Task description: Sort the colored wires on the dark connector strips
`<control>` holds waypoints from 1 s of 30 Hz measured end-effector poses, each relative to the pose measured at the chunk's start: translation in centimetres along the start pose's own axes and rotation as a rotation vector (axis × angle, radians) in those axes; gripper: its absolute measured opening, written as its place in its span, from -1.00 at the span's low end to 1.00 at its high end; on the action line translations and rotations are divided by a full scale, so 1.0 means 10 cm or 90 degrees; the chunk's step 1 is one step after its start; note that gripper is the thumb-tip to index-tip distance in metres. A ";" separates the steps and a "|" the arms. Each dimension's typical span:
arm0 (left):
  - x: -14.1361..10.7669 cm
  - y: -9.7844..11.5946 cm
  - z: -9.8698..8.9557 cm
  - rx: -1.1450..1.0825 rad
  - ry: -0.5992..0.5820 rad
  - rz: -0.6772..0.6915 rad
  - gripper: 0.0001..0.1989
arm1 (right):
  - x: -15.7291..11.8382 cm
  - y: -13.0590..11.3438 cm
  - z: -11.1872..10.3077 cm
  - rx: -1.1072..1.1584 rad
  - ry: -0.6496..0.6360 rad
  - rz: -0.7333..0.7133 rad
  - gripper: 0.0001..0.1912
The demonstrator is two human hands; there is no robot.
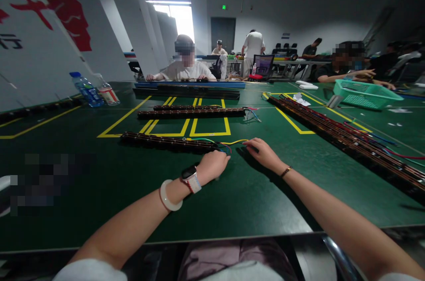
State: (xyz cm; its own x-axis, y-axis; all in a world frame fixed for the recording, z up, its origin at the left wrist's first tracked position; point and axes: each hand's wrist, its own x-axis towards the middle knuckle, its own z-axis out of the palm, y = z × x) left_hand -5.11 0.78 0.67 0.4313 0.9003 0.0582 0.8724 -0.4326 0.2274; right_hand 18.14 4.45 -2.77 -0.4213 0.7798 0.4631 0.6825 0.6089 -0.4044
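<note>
Pinching yellow wire (pixel 236 142): right grip (pixel 264 154) nearly closed; left grip (pixel 213 165) by strip (pixel 166 141).

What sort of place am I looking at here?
Probably an assembly workshop or training room: a big green table marked with yellow tape, long dark strips with loose wires on it, and people seated at tables behind.

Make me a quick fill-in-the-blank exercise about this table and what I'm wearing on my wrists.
The watch is on your ____ wrist.
The tape lines on the tabletop are ____.
Of the two bottles at the table's left, the leftmost has a ____ cap.
The plastic basket is ____.

Missing words: left; yellow; blue; green.
</note>
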 end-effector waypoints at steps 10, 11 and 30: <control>-0.10 0.07 0.18 0.055 0.142 0.338 -0.57 | 0.61 -0.61 0.10 0.250 -0.024 -0.006 -0.64; -0.10 0.06 0.20 0.053 0.149 0.348 -0.59 | 0.70 -0.71 0.14 0.320 -0.057 0.000 -0.58; -0.10 -0.01 0.14 -0.134 0.087 0.272 -0.59 | 0.88 -0.45 -0.09 0.087 -0.323 0.031 -0.45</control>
State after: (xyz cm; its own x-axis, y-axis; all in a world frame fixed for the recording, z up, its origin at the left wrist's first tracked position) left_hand -5.32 -0.11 -0.82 0.6940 0.6487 0.3125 0.5526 -0.7580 0.3465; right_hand 11.88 8.41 3.87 -0.6508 0.7591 0.0149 0.6384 0.5577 -0.5305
